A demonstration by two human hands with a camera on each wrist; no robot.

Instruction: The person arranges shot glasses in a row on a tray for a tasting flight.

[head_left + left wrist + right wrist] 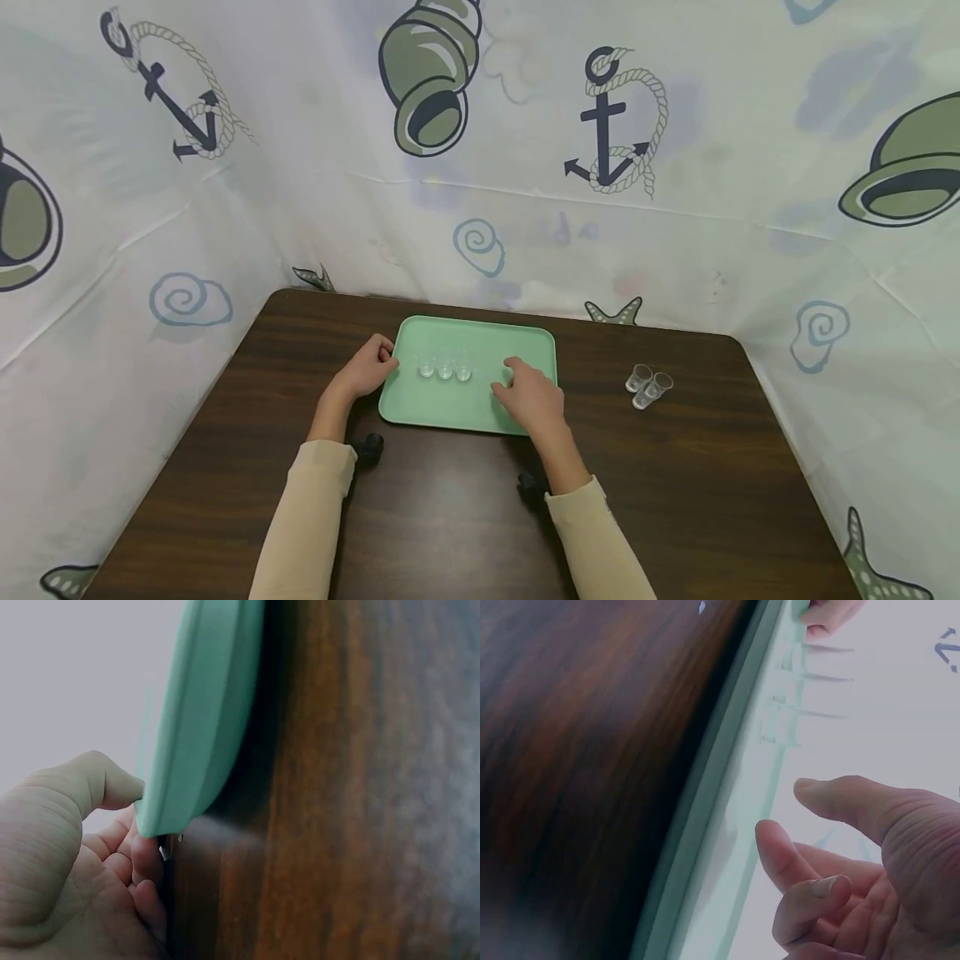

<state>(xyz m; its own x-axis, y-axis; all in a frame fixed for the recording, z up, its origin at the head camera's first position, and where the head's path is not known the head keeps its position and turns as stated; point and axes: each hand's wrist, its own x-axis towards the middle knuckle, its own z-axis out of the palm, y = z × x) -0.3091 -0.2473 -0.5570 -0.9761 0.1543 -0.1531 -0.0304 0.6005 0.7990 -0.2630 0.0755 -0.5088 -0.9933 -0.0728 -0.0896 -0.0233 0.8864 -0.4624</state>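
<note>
A mint-green tray [450, 408] lies on the brown table. On its left half, three small clear cups [445, 369] stand in a row. My left hand [365, 368] pinches the tray's left rim, thumb on top and curled fingers beneath, as the left wrist view shows at the tray edge [169, 772]. Over the tray's right part hovers my right hand [531, 398], holding nothing. Its thumb [847, 796] and index finger are apart, and the other fingers bend loosely. The row of cups [780, 701] appears faint and washed out beyond it in the right wrist view.
A cluster of small clear cups [649, 386] stands on the table [720, 467] right of the tray. Dark wrist devices [369, 450] sit by both sleeves. A white cloth [525, 233] with sea motifs hangs behind the table and at its sides.
</note>
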